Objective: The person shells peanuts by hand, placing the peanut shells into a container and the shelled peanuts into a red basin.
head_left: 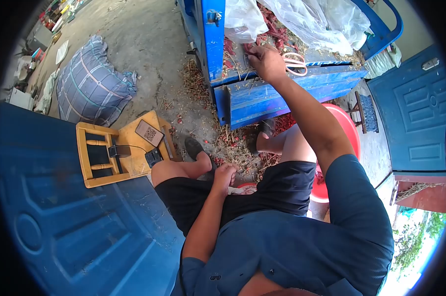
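Spillage risked at the edge of the blue cart bed (214,44).
Red pods (248,48), far centre, are touched by the curled right hand (267,63); whether they are pinched cannot be told, nor whether anything is gripped by the left hand (224,176), near. Pink loops (296,64) could be knocked off by a forearm sweep.

The left hand (225,176) hides its palm, and the red basin (350,128) is partly covered.
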`<action>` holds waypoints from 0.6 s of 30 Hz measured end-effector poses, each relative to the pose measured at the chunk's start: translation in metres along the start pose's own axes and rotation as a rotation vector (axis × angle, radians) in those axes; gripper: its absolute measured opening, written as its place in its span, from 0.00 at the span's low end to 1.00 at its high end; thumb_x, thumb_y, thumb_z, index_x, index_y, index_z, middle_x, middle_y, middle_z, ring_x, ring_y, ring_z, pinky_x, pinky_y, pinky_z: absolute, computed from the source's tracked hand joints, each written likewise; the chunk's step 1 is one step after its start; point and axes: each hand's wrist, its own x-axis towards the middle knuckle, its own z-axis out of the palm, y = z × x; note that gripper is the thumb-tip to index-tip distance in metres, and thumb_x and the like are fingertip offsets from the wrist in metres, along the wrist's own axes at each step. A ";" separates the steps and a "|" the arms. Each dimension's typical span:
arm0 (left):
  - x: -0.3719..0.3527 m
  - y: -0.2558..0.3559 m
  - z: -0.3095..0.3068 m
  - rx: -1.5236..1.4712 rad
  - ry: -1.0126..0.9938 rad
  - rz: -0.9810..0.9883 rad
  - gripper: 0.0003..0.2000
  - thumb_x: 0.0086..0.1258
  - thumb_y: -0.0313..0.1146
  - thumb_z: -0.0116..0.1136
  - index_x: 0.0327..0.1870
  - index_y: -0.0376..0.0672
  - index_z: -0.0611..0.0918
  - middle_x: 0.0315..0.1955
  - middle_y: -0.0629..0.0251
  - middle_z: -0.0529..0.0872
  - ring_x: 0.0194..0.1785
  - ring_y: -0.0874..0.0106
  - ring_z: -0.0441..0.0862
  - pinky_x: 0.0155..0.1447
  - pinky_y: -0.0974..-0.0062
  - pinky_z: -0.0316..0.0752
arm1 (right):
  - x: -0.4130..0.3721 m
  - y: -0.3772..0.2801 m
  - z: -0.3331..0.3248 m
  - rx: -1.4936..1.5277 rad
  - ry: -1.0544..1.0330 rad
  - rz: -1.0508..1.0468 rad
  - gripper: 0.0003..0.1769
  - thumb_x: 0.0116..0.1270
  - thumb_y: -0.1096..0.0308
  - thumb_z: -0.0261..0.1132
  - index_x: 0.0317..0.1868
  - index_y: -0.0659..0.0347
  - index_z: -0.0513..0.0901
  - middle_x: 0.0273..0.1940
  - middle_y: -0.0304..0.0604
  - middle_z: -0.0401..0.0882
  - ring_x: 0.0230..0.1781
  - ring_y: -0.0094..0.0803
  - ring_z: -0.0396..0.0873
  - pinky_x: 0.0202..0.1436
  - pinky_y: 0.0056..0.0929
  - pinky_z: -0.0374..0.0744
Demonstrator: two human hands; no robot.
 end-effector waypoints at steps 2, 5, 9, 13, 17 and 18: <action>0.001 0.001 -0.002 -0.009 -0.009 0.013 0.04 0.68 0.28 0.54 0.38 0.43 0.82 0.18 0.79 0.69 0.17 0.85 0.62 0.21 0.83 0.55 | -0.001 0.006 -0.001 0.112 0.076 -0.017 0.16 0.62 0.60 0.73 0.47 0.59 0.87 0.43 0.48 0.83 0.45 0.41 0.82 0.52 0.37 0.80; 0.004 0.002 0.002 0.008 -0.050 0.017 0.05 0.67 0.28 0.54 0.39 0.43 0.82 0.19 0.79 0.70 0.18 0.85 0.63 0.21 0.83 0.56 | -0.027 0.019 -0.023 0.465 0.070 0.148 0.14 0.62 0.68 0.74 0.47 0.64 0.86 0.37 0.44 0.85 0.37 0.29 0.83 0.45 0.29 0.80; 0.014 -0.006 0.020 0.060 -0.118 -0.002 0.06 0.67 0.28 0.54 0.40 0.42 0.82 0.19 0.78 0.71 0.19 0.84 0.65 0.22 0.83 0.59 | -0.099 0.030 -0.063 0.999 0.006 0.463 0.14 0.62 0.80 0.71 0.49 0.64 0.85 0.40 0.36 0.84 0.41 0.24 0.81 0.50 0.23 0.79; 0.020 -0.014 0.033 0.173 -0.172 -0.065 0.06 0.68 0.28 0.54 0.41 0.41 0.82 0.19 0.78 0.71 0.18 0.84 0.64 0.22 0.83 0.60 | -0.185 0.029 -0.077 1.166 -0.099 0.715 0.13 0.64 0.82 0.68 0.50 0.65 0.84 0.44 0.40 0.85 0.43 0.25 0.81 0.53 0.25 0.78; 0.018 -0.019 0.031 0.256 -0.125 -0.108 0.06 0.70 0.28 0.53 0.42 0.42 0.81 0.19 0.77 0.70 0.18 0.83 0.63 0.21 0.82 0.59 | -0.290 0.046 -0.050 1.198 -0.288 0.712 0.08 0.68 0.70 0.70 0.46 0.61 0.87 0.35 0.31 0.83 0.32 0.17 0.77 0.39 0.18 0.76; 0.019 -0.020 0.028 0.193 -0.108 -0.107 0.05 0.71 0.29 0.55 0.42 0.42 0.81 0.19 0.77 0.70 0.18 0.84 0.64 0.21 0.83 0.58 | -0.307 0.044 -0.051 1.136 -0.332 0.711 0.08 0.69 0.69 0.70 0.47 0.60 0.87 0.34 0.30 0.83 0.32 0.17 0.77 0.38 0.19 0.78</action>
